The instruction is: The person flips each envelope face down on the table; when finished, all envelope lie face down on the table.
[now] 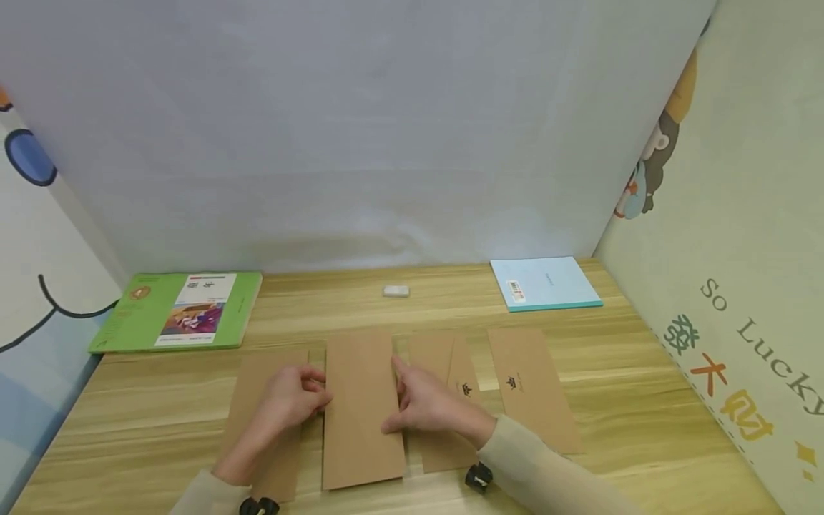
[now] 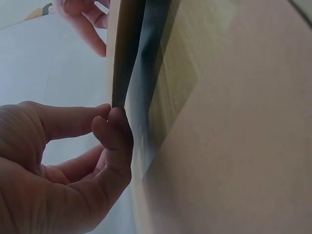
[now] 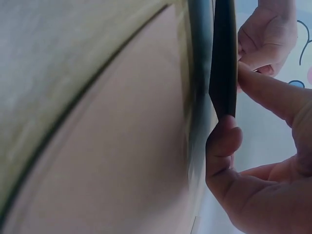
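Observation:
A plain brown kraft paper envelope (image 1: 360, 408) is held upright-lengthwise between both hands, slightly above the wooden table. My left hand (image 1: 297, 393) pinches its left edge between thumb and fingers; in the left wrist view the envelope's thin edge (image 2: 127, 53) runs into the fingertips. On the opposite edge, my right hand (image 1: 428, 404) grips with the thumb on top and fingers beneath, as the right wrist view shows the dark underside (image 3: 224, 63). Another brown envelope (image 1: 256, 372) lies partly under the left forearm. Brown paper with a crown print (image 1: 430, 354) lies beneath the right hand.
Further right lies a brown envelope (image 1: 534, 400) with a small dark print. At the back stand out a green book (image 1: 138, 322) on the left, a small white eraser-like block (image 1: 395, 291) in the middle and a light-blue notebook (image 1: 547, 282) on the right. Fabric walls border the table.

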A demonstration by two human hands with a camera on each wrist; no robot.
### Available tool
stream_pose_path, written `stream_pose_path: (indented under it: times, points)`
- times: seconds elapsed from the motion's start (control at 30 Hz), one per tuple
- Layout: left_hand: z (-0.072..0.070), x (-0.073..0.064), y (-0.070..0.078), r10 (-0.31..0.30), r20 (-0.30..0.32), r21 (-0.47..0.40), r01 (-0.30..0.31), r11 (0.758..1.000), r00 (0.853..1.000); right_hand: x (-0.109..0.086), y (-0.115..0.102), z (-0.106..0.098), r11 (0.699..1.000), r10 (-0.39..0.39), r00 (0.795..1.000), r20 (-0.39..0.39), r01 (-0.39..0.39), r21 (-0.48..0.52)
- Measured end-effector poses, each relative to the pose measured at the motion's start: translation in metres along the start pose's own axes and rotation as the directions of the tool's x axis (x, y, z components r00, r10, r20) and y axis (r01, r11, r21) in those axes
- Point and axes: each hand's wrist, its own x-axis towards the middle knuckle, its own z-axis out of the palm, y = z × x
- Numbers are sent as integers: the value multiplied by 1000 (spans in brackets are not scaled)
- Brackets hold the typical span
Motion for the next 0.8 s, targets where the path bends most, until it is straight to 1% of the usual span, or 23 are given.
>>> stream_pose_path:
  times: [0.1,0.17,0.33,0.4,0.57,0.7,0.8]
  points:
    - [2,1,-3,9,-7,39,-9,999,1000,2,2,3,1000,19,1000,2,-19,-13]
    - [3,2,-4,16,-12,76,-15,997,1000,3,3,5,999,19,1000,2,-19,-26]
    - [6,3,-6,50,-26,184,-45,982,998,6,4,8,994,14,1000,-3,-14,-111]
    - [8,2,-6,66,-29,210,-58,976,997,7,5,8,989,22,1000,-6,-23,-146]
    - [12,1,-4,87,-43,247,-73,966,995,7,4,8,984,52,999,-12,-53,-173]
    - [14,2,-4,75,-47,267,-60,962,996,9,4,8,982,64,998,-9,-64,-179]
    - [13,2,-3,54,-42,277,-40,960,998,10,5,8,980,61,998,-6,-61,-192]
